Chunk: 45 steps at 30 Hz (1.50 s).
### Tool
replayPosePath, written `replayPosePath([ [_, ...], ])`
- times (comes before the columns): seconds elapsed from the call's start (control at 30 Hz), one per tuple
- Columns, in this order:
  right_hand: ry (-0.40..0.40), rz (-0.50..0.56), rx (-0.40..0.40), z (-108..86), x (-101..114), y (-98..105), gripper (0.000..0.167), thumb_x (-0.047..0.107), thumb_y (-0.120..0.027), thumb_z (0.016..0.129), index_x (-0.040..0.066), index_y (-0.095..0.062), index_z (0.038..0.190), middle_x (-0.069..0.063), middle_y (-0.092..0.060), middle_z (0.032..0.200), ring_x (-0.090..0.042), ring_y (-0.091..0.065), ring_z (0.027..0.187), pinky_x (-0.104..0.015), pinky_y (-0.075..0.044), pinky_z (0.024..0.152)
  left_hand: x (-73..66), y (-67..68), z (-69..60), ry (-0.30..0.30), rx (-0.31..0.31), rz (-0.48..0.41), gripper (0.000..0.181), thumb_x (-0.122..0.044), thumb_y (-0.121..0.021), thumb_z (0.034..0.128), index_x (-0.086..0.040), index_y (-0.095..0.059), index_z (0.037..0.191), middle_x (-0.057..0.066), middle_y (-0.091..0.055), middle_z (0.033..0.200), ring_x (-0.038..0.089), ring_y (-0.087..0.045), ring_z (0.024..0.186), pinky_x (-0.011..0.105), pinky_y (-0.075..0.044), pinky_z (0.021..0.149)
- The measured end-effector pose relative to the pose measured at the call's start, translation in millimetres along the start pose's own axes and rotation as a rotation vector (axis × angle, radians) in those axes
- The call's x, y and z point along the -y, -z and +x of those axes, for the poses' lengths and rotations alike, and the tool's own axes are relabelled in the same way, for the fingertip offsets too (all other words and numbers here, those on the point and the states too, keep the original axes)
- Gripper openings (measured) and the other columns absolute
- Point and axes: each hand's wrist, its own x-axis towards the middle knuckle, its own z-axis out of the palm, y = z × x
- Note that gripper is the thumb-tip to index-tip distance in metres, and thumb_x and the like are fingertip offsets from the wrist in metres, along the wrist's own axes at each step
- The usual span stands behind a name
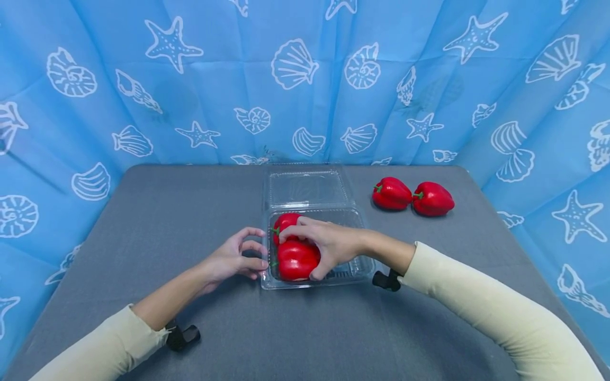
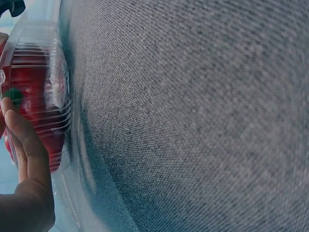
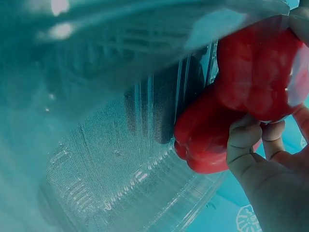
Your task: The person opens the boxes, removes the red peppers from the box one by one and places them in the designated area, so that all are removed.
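My right hand [image 1: 333,242] grips a red bell pepper [image 1: 296,261] between thumb and fingers, at the near left part of a clear plastic container [image 1: 314,284]. Behind that pepper, a second red bell pepper [image 1: 286,219] lies in the container, partly covered by my fingers. In the right wrist view the held bell pepper [image 3: 260,67] touches the other bell pepper [image 3: 205,137]. My left hand [image 1: 240,255] is at the container's left edge, its fingers spread and slightly bent. The left wrist view shows those fingers [image 2: 29,140] against the clear side wall.
The container's clear lid [image 1: 307,189] is folded back flat on the grey tabletop [image 1: 200,211]. Two more red bell peppers, one left [image 1: 392,193] and one right [image 1: 433,199], lie side by side at the back right. A blue curtain [image 1: 305,106] with shell prints hangs behind the table.
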Motion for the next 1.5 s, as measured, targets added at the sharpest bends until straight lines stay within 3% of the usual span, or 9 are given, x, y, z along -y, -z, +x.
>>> replayPosePath([
  [0.33, 0.054, 0.060, 0.007, -3.6, -3, 1, 0.075, 0.021, -0.081, 0.070, 0.022, -0.046, 0.137, 0.007, -0.048, 0.127, -0.015, -0.046, 0.120, -0.034, -0.052, 0.090, 0.0, -2.7, 0.9, 0.023, -0.006, 0.001, 0.063, -0.006, -0.071, 0.0873, -0.009, -0.035, 0.139, 0.015, -0.060, 0.115, 0.024, -0.069, 0.085, 0.035, -0.058, 0.075],
  [0.67, 0.021, 0.069, 0.002, -15.5, -3, 4, 0.077, 0.020, -0.082, 0.070, 0.023, -0.047, 0.139, 0.006, -0.049, 0.127, -0.016, -0.046, 0.120, -0.034, -0.053, 0.090, 0.9, -4.6, 1.7, 0.017, -0.013, -0.004, 0.064, -0.003, -0.071, 0.0861, -0.008, -0.035, 0.139, 0.016, -0.060, 0.115, 0.024, -0.068, 0.084, 0.036, -0.058, 0.074],
  [1.23, -0.058, -0.011, -0.024, -59.8, 8, 22, 0.084, 0.022, -0.086, 0.066, 0.029, -0.048, 0.140, 0.008, -0.049, 0.126, -0.017, -0.046, 0.119, -0.036, -0.052, 0.088, -0.6, -5.1, 1.7, 0.018, -0.022, 0.002, 0.068, -0.002, -0.072, 0.0843, -0.009, -0.035, 0.140, 0.020, -0.059, 0.119, 0.023, -0.068, 0.084, 0.035, -0.058, 0.073],
  [1.5, -0.086, -0.019, -0.062, -79.7, 0, 24, 0.087, 0.023, -0.088, 0.064, 0.034, -0.047, 0.140, 0.010, -0.049, 0.125, -0.016, -0.047, 0.120, -0.035, -0.053, 0.087, -1.3, -5.7, 1.1, 0.017, -0.027, 0.005, 0.068, -0.003, -0.073, 0.0851, -0.008, -0.034, 0.141, 0.020, -0.059, 0.120, 0.023, -0.068, 0.083, 0.035, -0.058, 0.074],
])
